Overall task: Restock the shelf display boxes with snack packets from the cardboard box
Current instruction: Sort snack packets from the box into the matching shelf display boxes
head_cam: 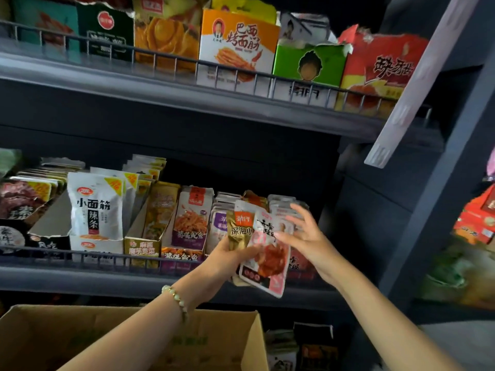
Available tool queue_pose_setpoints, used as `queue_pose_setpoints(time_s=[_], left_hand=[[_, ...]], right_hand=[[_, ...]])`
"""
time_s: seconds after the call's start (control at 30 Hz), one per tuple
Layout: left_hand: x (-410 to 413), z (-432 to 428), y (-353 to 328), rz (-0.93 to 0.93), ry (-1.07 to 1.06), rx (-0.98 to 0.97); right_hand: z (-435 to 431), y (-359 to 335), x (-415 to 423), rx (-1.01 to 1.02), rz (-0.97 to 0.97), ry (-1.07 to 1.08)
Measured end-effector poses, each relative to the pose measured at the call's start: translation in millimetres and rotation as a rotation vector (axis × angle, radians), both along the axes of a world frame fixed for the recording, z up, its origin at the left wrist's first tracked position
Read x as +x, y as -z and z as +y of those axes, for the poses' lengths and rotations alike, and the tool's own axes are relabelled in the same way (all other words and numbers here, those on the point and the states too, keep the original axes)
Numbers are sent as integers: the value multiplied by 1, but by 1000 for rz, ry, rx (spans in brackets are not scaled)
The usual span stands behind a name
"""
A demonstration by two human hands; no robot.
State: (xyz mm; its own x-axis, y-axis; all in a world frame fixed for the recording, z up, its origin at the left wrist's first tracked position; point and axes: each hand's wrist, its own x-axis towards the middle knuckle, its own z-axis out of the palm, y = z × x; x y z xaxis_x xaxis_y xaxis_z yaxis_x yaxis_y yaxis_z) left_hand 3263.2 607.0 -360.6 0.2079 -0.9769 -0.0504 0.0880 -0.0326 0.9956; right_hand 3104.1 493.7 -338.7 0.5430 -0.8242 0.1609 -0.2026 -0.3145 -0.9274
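Cardboard box [80,338]: nearest to us, at the foot of the shelves, its top open; we cannot see what is inside.
Left hand [225,259]: we grip a small fan of snack packets [267,255] from below, thumb pressed across the front and fingers curled behind. A bead bracelet [176,298] sits on that wrist.
Where the packets are: in the air in front of the lower shelf, just before its right-hand end, above the box.
Right hand [305,236]: fingers spread and straight, thumb touching the edge of the front red packet; it clasps nothing.
How they will handle: we judge them light, soft and glossy, so the fan may slide apart. A pinch at the flat top seal of one packet should lift it out cleanly.
Wire rail [107,257]: runs along the shelf front, so each packet must go over it.
Display boxes [142,249]: torn-open cartons stand side by side behind the rail, most well filled; the slot behind our hands is partly hidden.
Upper shelf [160,89]: farther up, it overhangs the boxes and limits headroom. Taller cartons [238,46] stand on it.
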Motion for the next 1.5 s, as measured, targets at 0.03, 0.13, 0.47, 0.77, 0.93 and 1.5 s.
queue_pose_setpoints(time_s=[0.03, 0.13, 0.47, 0.77, 0.93, 1.5], left_hand=[[-3, -4, -1, -2, 18, 4], [-13, -18, -5, -6, 17, 9], [11, -47, -24, 79, -120, 58], [31, -47, -2, 11, -139, 43], [28, -48, 9, 18, -103, 50], [23, -13, 1, -112, -241, -165]], right_hand=[[-8, -1, -6, 61, 12, -34], [-26, -6, -24, 82, 98, -38], [-86, -33, -62, -8, -281, 223], [-119, -8, -23, -236, 31, 85], [-121, 28, -11, -195, 146, -11], [-14, -11, 32, -103, -35, -48]])
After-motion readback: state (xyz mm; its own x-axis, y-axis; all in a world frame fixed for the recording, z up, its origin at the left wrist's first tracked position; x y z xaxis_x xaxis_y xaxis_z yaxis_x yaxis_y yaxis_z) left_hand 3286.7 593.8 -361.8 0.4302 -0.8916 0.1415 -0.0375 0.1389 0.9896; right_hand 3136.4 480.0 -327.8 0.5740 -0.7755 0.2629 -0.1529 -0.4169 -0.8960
